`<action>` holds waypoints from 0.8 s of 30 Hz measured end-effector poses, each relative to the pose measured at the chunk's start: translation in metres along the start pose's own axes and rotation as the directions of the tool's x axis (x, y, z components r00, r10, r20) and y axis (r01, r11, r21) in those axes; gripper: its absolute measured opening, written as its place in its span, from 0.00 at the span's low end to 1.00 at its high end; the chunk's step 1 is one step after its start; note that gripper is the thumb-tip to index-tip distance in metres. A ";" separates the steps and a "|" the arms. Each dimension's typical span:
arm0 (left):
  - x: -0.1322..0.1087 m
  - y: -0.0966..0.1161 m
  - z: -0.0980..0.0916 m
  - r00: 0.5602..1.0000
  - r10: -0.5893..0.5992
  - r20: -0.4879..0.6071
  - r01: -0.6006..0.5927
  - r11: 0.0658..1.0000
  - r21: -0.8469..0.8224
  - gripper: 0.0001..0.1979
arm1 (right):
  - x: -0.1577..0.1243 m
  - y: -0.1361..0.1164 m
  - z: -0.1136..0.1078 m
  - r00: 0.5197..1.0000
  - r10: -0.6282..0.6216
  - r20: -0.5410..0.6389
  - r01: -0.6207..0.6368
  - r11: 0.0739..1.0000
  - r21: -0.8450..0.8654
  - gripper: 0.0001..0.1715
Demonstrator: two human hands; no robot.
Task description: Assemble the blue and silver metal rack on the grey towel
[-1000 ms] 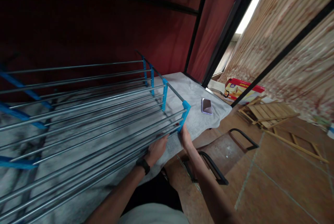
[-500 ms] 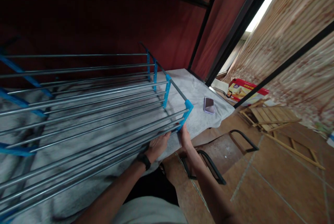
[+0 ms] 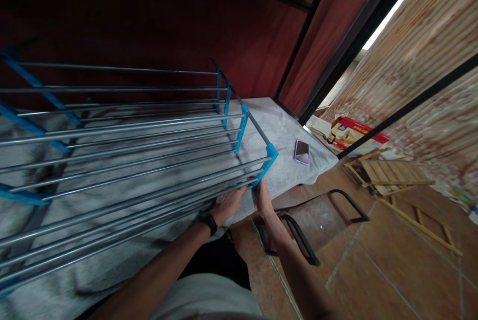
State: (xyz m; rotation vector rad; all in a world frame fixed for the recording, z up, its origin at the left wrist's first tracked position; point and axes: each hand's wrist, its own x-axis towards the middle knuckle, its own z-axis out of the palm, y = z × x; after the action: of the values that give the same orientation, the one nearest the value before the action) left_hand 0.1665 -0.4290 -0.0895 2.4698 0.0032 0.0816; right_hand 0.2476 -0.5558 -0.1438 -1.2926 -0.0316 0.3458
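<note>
Rack rests on grey cloth, its corner probably being steadied: right grip against the blue bracket, left grip by the rods; I cannot tell whether either closes.

Bed: grey cover, creased, bunched toward the far right corner and draping over the near edge. Rack, blue joints and grey rods, spreads lengthwise over most of it, running out of view on the left; whether its near right corner touches the cover cannot be told. Phone flat on the cover, right of the rack, apart from it. Floor: brown tiles, pale joints. On it, chair beside the bed; folded wooden frame farther off.
</note>
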 end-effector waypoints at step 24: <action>-0.006 -0.011 0.004 0.999 -0.001 0.052 0.003 0.999 -0.036 0.22 | -0.015 -0.007 0.007 0.997 0.019 0.073 -0.022 0.999 0.040 0.38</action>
State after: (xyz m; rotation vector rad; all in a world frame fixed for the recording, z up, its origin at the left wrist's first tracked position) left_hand 0.1615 -0.4231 -0.0994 2.4349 -0.0176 0.0166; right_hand 0.2337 -0.5552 -0.1326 -1.2405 -0.0726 0.4091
